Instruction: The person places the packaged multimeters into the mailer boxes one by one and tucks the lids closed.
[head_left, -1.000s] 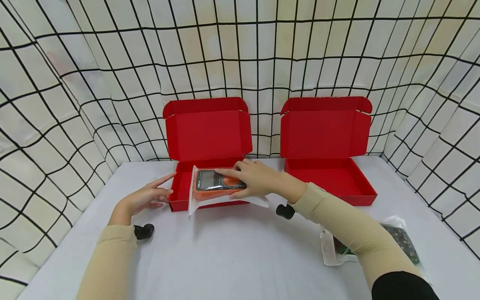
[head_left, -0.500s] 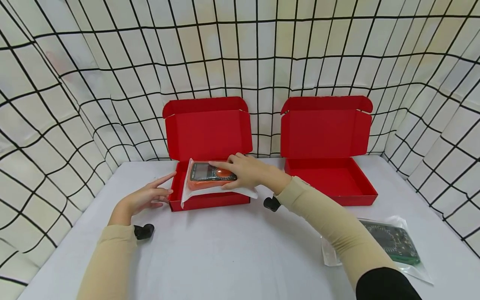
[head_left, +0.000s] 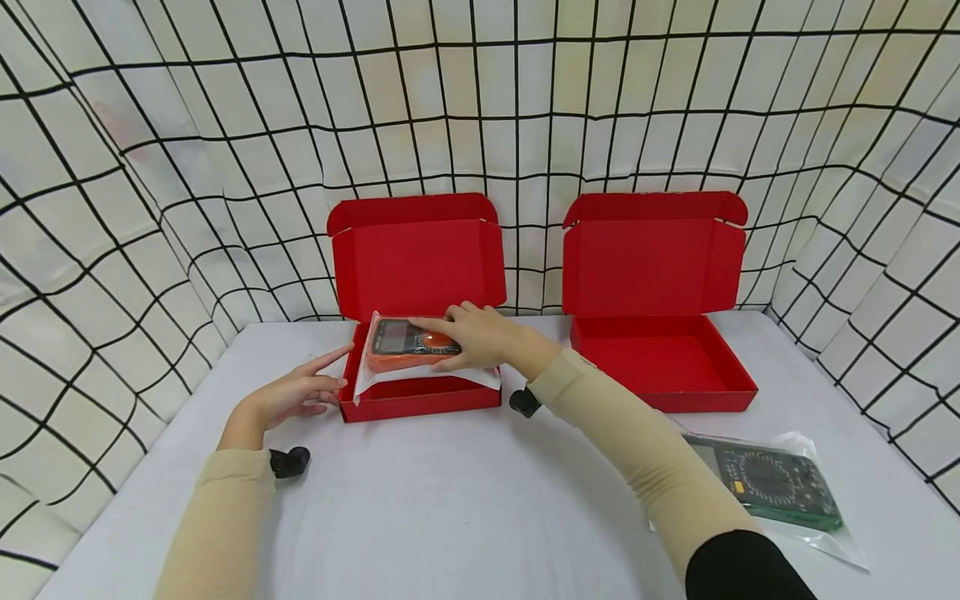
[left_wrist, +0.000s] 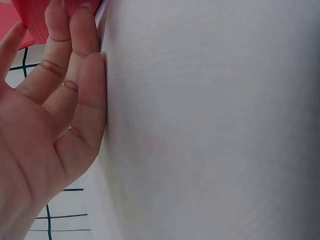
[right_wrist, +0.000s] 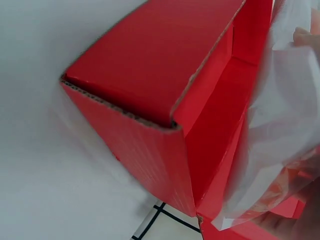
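A person's right hand [head_left: 480, 337] is gripping an orange meter [head_left: 405, 343] sealed in a clear bag [head_left: 420, 377], fingers curled over its top and thumb along the near edge. The meter is hovering over the left box [head_left: 417, 398], one of two open red boxes on the white counter [head_left: 465, 500], with the bag's near edge draping across the box's front wall. The right wrist view is showing that same box [right_wrist: 150, 100] from outside one corner, with the bag [right_wrist: 285, 125] bunched beside it and orange visible through the plastic.

The left hand [head_left: 296, 392] is lying relaxed on the counter, holding nothing, index finger pointing out and fingertips touching the left box's front corner. In the left wrist view the fingers [left_wrist: 75, 65] are lying straight against the counter [left_wrist: 210, 125] and reaching a red edge at the top.

The right box [head_left: 660, 367] is standing well apart from the left one, lid upright. A dark green meter [head_left: 772, 487] in its own bag is lying on the counter near the right sleeve [head_left: 637, 450]. A gridded white backdrop [head_left: 225, 125] is enclosing the scene.
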